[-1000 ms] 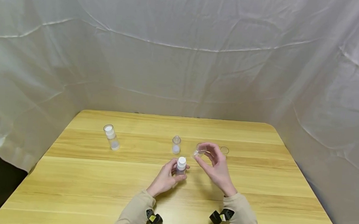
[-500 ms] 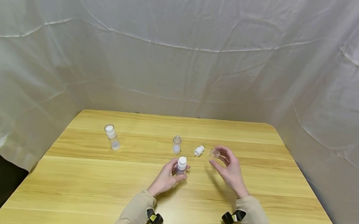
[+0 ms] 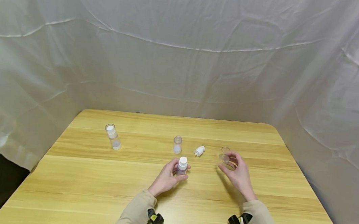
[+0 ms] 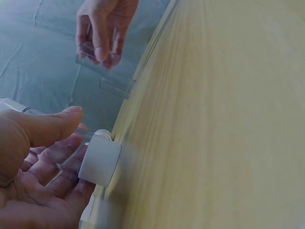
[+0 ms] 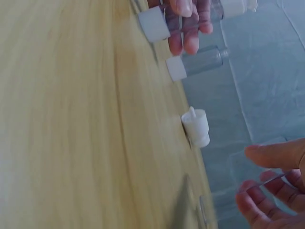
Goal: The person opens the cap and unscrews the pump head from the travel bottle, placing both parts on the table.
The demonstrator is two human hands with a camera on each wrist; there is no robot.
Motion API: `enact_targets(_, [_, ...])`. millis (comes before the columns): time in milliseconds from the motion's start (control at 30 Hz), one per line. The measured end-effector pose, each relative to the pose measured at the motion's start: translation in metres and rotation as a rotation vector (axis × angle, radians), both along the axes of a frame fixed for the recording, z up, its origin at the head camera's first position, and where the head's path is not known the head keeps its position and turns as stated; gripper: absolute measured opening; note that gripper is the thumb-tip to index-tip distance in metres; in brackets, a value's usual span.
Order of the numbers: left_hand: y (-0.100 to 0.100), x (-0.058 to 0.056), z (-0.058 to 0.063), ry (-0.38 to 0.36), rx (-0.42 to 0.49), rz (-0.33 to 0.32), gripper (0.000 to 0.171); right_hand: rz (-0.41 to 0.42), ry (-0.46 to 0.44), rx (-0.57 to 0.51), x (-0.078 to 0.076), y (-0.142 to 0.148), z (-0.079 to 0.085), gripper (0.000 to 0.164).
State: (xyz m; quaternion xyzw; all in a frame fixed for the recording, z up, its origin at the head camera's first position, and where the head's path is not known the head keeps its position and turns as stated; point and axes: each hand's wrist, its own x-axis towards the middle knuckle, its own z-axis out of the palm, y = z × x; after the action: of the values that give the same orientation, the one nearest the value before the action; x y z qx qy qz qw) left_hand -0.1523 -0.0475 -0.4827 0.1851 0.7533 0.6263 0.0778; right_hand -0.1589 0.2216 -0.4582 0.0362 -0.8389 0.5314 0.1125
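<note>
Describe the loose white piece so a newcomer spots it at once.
On the wooden table, look just right of centre in the head view. The white piece lies between the standing clear bottle with a white base and the clear cup in the right grip. Unlike those see-through neighbours, it is opaque white throughout, on its side, with a thin stem sticking out.

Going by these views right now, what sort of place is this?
Probably a makeshift recording or test booth: pale sheeting hangs behind and to both sides, a wood-grain table stands within it, and small black devices sit at both wrists.
</note>
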Motion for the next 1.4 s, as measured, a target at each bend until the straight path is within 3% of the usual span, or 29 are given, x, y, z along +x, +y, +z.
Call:
enact_targets(233, [0.0,-0.001,0.0,-0.015,0.01,0.007,0.038,-0.023,-0.122,0.078,-0.002,0.01,-0.004,0.054])
enact_targets(600, [0.0,-0.002,-0.001,-0.017,0.006,0.005,0.037,-0.05,-0.175,0.139,-0.007,0.015,-0.009,0.051])
enact_targets(1400, [0.0,-0.001,-0.001,-0.018,-0.01,0.007,0.037,-0.072,-0.19,0.153,-0.009,0.017,-0.015,0.048])
